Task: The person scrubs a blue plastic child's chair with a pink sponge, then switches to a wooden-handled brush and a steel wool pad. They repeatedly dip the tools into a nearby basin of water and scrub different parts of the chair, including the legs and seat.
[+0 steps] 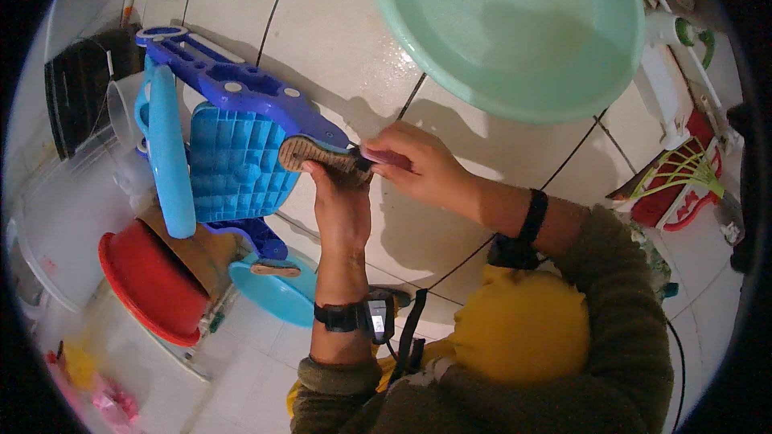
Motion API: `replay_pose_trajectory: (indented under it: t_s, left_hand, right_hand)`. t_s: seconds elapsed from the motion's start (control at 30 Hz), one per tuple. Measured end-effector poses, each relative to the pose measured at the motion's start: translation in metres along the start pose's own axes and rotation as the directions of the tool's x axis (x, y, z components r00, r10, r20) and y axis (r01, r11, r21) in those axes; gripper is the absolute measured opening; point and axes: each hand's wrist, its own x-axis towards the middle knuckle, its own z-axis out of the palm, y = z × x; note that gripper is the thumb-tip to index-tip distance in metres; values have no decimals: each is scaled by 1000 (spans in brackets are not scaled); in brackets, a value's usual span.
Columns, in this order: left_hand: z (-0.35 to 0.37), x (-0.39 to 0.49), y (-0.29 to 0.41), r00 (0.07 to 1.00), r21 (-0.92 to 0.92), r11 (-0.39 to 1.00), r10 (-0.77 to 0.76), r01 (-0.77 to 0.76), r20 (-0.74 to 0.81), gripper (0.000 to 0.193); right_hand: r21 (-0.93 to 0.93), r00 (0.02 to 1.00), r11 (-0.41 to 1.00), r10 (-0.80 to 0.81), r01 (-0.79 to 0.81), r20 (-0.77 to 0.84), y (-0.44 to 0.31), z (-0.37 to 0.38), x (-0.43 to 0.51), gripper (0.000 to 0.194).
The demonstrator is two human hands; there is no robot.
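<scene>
A blue plastic child's seat or step frame (241,81) is tipped on the tiled floor. It has dark blue legs, a light blue panel (238,163) with its ribbed underside showing, and a light blue rounded bar (172,157). My left hand (341,205) grips one leg's end from below, its thumb against the brown ribbed foot pad (301,154). Between the fingers of my right hand (422,163) is a small purple tool (389,158), held against the end of the same foot. Its dark tip is too blurred to identify. A matching pad (275,269) shows on another leg.
A large pale green basin (434,66) stands on the floor ahead. To the left are a red tub (151,289), a light blue basin (274,289) and translucent containers (66,235). A yellow-green pronged plastic item (681,175) and a white object (663,84) lie at the right.
</scene>
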Motion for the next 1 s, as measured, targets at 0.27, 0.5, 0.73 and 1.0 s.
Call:
replay_pose_trajectory:
  t_s: [0.27,0.5,0.73,1.0]
  left_hand:
    - [2,-7,-3,1000,-67,998,16,-14,26,50]
    - [1,-52,-28,999,-38,998,-50,50,4,42]
    - [-31,-59,-32,961,-100,977,-163,189,223,46]
    - [-60,-43,-32,999,-176,983,53,-54,-13,46]
  right_hand:
    - [-214,982,975,26,-66,-186,-11,-17,9,42]
    - [-209,966,962,208,-174,153,-51,-2,-9,41]
    - [-380,841,887,402,-261,361,-52,5,-3,42]
    - [-678,939,734,208,35,274,-76,9,35,42]
